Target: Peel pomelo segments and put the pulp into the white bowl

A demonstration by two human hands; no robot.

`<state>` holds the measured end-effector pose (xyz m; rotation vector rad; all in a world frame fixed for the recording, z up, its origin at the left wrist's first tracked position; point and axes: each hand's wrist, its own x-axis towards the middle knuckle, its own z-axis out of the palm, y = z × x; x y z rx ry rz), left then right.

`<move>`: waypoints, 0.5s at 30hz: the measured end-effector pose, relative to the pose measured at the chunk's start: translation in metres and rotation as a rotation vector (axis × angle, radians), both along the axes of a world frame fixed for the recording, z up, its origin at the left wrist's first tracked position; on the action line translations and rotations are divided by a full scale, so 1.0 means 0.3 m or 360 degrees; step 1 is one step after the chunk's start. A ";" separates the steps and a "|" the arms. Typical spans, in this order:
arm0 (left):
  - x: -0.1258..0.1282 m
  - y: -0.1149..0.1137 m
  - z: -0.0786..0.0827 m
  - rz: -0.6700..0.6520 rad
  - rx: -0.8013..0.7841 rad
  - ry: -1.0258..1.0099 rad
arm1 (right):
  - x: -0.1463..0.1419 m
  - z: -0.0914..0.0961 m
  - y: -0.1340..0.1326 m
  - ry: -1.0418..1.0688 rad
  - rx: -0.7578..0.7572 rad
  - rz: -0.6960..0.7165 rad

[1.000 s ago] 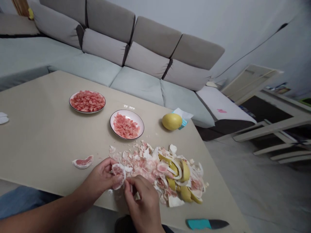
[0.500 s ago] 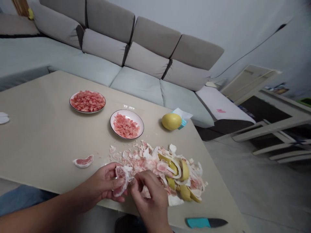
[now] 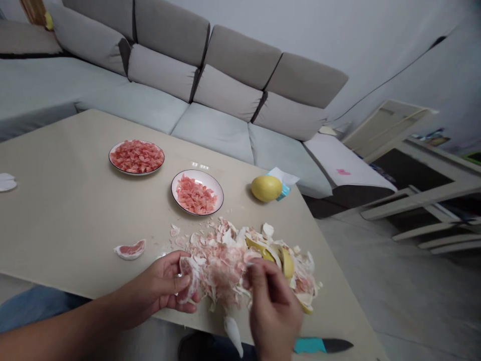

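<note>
My left hand point(image 3: 165, 286) holds a pink pomelo segment point(image 3: 189, 281) with white membrane on it, thumb in front and fingers behind. To the right, my right hand point(image 3: 274, 306) is over the peel pile, thumb and fingers pinched together and blurred; what they hold is too small to make out. Between and beyond the hands spreads a heap of pomelo peel and membrane scraps point(image 3: 225, 250), with yellow rind in it. A white piece of pith point(image 3: 233, 336) shows below the heap at the table's near edge. Another segment point(image 3: 131, 249) lies left of my left hand.
Two plates hold pink pulp: a fuller plate point(image 3: 137, 173) at the back left and a plate point(image 3: 215, 186) nearer. A whole pomelo point(image 3: 266, 188) sits beside a tissue pack point(image 3: 283, 190). A teal-handled knife point(image 3: 336, 345) lies near the right front edge. A sofa point(image 3: 210, 130) stands behind.
My right hand has moved right, away from the segment and over the peel heap. A white pith piece now shows below the heap. My left hand keeps its hold.
</note>
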<state>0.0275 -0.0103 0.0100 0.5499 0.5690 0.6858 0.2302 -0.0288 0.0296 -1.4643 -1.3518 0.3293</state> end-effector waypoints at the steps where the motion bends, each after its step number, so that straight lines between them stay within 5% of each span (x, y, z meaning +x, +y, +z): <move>1: -0.003 0.002 0.001 0.0011 -0.0017 -0.0017 | 0.020 0.001 0.006 0.0036 -0.0024 -0.0100; 7: -0.004 0.009 -0.016 0.0013 -0.0049 -0.0110 | 0.042 -0.065 0.034 -0.0432 -0.0043 0.0493; 15: 0.004 0.006 -0.038 0.0049 0.0089 0.0004 | -0.011 -0.061 0.010 -0.0564 -0.0029 0.0588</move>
